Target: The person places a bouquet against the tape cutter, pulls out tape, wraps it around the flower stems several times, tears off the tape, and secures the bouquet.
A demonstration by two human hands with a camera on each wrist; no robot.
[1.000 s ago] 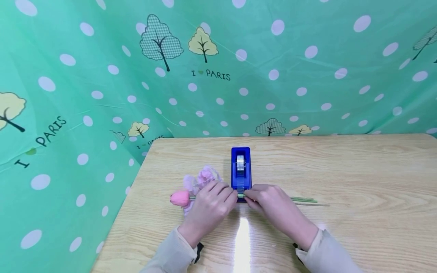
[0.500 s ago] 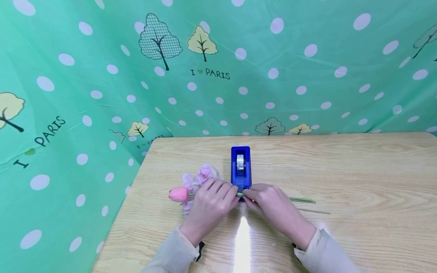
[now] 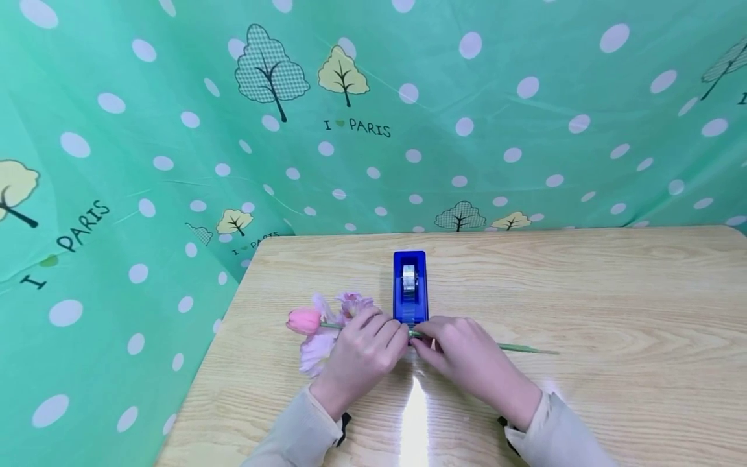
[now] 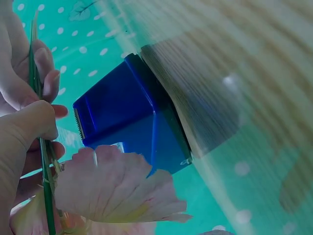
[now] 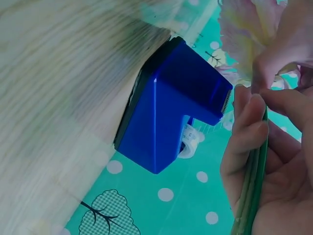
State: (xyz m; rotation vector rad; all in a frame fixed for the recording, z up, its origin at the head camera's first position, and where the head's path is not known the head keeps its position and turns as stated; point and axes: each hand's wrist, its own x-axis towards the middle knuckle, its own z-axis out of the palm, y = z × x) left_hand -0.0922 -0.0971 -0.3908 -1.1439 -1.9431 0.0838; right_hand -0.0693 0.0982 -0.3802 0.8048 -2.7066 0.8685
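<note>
Tulip head [image 3: 303, 321], smooth and pink, shows leftmost beside thin, ruffled lilac petals [image 3: 317, 353] now splayed nearer; the left hand [image 3: 367, 347] pinches the slim green stems [image 3: 516, 348] by the near end of a glossy, angular blue tape dispenser [image 3: 410, 305], the right hand [image 3: 463, 344] curls round them, and their right ends, split earlier, now align, suggesting a tighter bundle.
</note>
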